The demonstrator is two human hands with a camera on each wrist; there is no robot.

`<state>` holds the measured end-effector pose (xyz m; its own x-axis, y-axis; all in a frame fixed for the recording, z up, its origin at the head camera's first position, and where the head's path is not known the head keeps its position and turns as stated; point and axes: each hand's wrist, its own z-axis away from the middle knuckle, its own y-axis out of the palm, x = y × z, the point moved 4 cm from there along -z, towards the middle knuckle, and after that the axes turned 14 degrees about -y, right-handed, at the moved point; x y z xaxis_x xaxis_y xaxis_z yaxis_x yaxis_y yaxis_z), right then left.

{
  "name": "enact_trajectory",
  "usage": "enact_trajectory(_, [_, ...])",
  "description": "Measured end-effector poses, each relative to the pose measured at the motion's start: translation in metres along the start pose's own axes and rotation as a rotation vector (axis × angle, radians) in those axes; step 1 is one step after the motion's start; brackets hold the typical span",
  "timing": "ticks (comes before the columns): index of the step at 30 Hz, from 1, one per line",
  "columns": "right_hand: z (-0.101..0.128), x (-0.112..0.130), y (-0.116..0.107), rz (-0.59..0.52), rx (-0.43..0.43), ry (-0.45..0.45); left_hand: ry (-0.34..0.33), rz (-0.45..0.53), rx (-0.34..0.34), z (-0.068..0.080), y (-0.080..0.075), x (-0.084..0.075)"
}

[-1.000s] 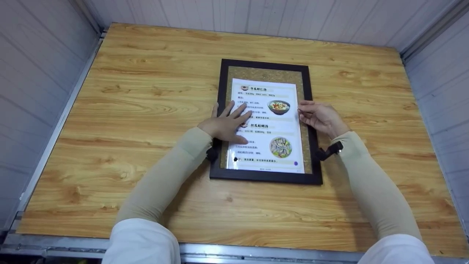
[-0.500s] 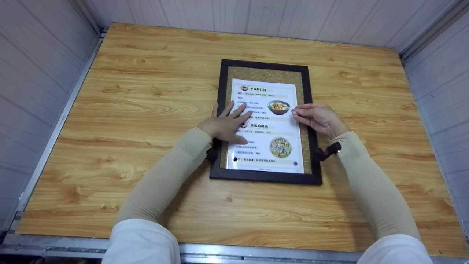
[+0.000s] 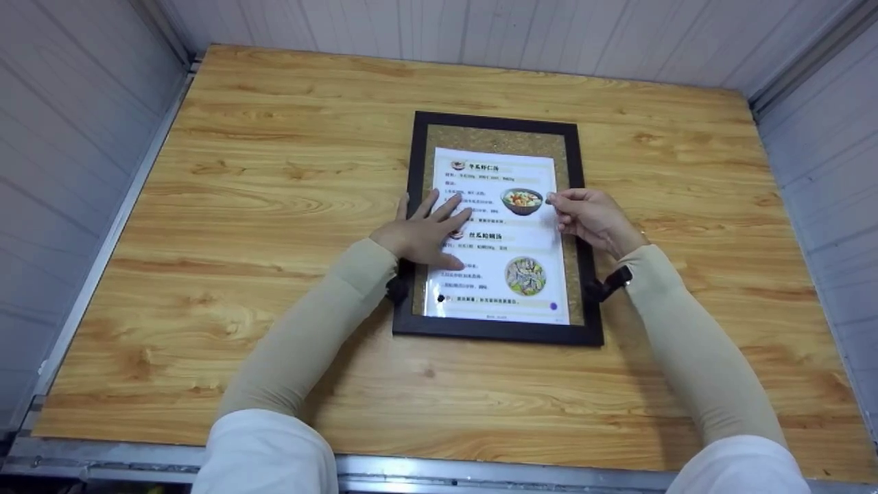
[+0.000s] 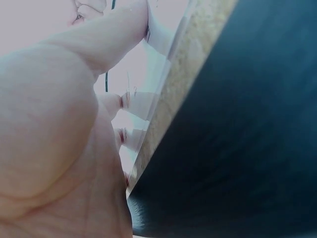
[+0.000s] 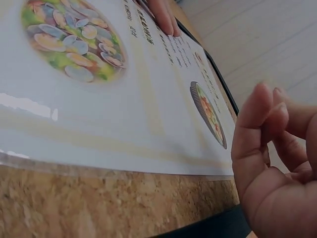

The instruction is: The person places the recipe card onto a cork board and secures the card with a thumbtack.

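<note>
Left hand [image 3: 422, 233], fingers spread flat, pins the laminated sheet [image 3: 497, 237] inside the frame [image 3: 411, 206], evidently steadying it; right hand [image 3: 593, 219] fingertips pinched together at the sheet's right edge.

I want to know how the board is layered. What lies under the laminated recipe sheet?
Under the laminated recipe sheet lies a cork board in a black frame. The sheet hides the cork's middle.

Laminated recipe sheet [image 3: 499, 237], white, printed with text and two dish photographs, lies flat on cork board [image 3: 497, 137] within black frame [image 3: 494, 333], flat on the table, long side away.
</note>
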<state>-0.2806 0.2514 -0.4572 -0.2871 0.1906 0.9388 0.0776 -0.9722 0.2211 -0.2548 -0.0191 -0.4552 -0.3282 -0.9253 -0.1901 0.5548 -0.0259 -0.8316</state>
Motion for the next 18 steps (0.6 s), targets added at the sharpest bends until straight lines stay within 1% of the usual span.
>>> enact_trajectory(4, [-0.002, 0.001, -0.004, 0.032, -0.042, -0.01, -0.008, -0.004, 0.003, -0.002, 0.001, 0.001])
enact_trajectory(8, [-0.005, 0.003, -0.008, 0.034, -0.078, -0.033, -0.02, -0.007, 0.012, -0.002, 0.001, 0.001])
enact_trajectory(12, [-0.007, 0.005, -0.012, 0.082, -0.114, -0.027, -0.023, 0.002, 0.009, -0.001, 0.001, 0.001])
enact_trajectory(18, [-0.008, 0.005, -0.014, 0.132, -0.127, -0.018, -0.016, 0.01, -0.001, -0.001, 0.001, 0.001])
